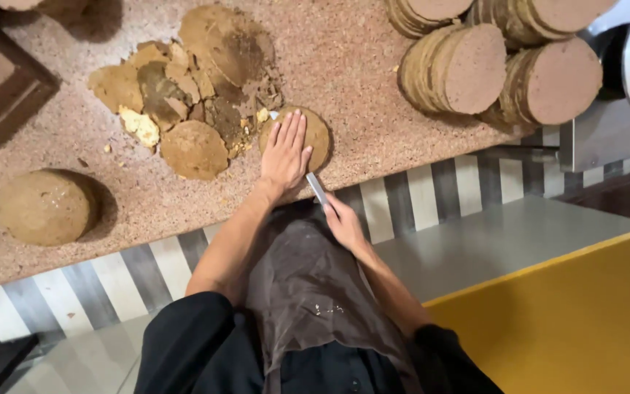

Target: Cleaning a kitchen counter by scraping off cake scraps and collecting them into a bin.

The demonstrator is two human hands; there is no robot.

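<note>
The left hand (pixel 286 155) lies flat, fingers extended and released, pressing down on a round brown cake layer (pixel 316 136) at the centre of the frame, near the front edge of the speckled surface (pixel 373 95). The right hand (pixel 343 221) is clenched around the handle of a long knife (pixel 316 187); the blade enters the side of the layer just beneath the left palm, and its tip shows at the far side of the disc.

A pile of broken trimmings and crumbs (pixel 184 95) lies just beside the layer, toward the upper left. A whole domed cake (pixel 45 206) sits well apart at the left edge. Stacks of sliced layers (pixel 468 67) lean together at the upper right, next to a metal machine (pixel 610 124).

Hazards, as a judgement:
- The blade runs directly below the flat palm. An upward tilt would likely bring the edge toward the fingers.
- Uneven downward pressure could crack the thin layer, as the trimmings suggest.
- The layer sits close to the surface edge; a hard push could slide it off.
</note>
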